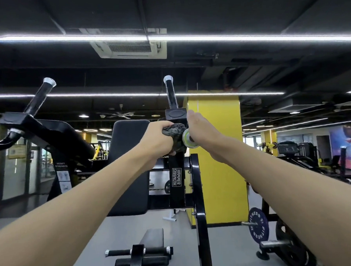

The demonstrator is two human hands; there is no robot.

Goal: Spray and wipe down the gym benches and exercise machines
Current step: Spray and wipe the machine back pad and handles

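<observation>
Grey floor (227, 248) bears a black machine frame (199, 192) and yellow pillar (218, 151).

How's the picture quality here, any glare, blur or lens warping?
Head view: ceiling light strips blow out to white and bow from wide-angle distortion; forearms stretch toward the bottom corners; the left hand, its dark cloth and the right hand look slightly soft; the background is dim.

Overhead, a dark open ceiling (235, 5) crossed by long white light strips (206, 38), with a square air-conditioning cassette (129, 47) set into it and a ceiling fan (120, 115) farther back near small round spotlights (84, 116). Straight ahead, a broad yellow pillar (218, 151) rising from a pale grey floor (227, 244); a second yellow pillar (269, 140) well behind, to the right. At left, a glass partition (14, 171); at far right, a colourful mural (348, 144) on the wall.
</observation>
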